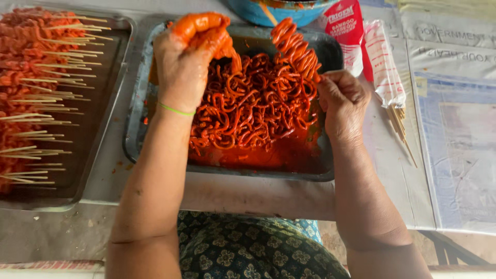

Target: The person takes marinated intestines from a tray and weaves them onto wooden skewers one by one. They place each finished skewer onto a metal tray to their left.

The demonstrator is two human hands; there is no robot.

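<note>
My left hand (183, 62) is raised over a dark metal tray (132, 129), its sauce-coated fingers closed on a strip of red marinated meat (199, 26). A thin green band circles that wrist. My right hand (342, 101) grips the end of a bamboo skewer with coiled red meat threaded on it (294, 49), tilted up and to the left over the tray. The tray holds a heap of curled red meat strips (248, 108) in orange-red sauce.
A second metal tray (98, 129) at the left holds several finished meat skewers (31, 93) with sticks pointing right. A blue bowl (279, 13) stands behind the tray. A red-and-white packet of bamboo skewers (380, 62) lies at the right on paper sheets (454, 119).
</note>
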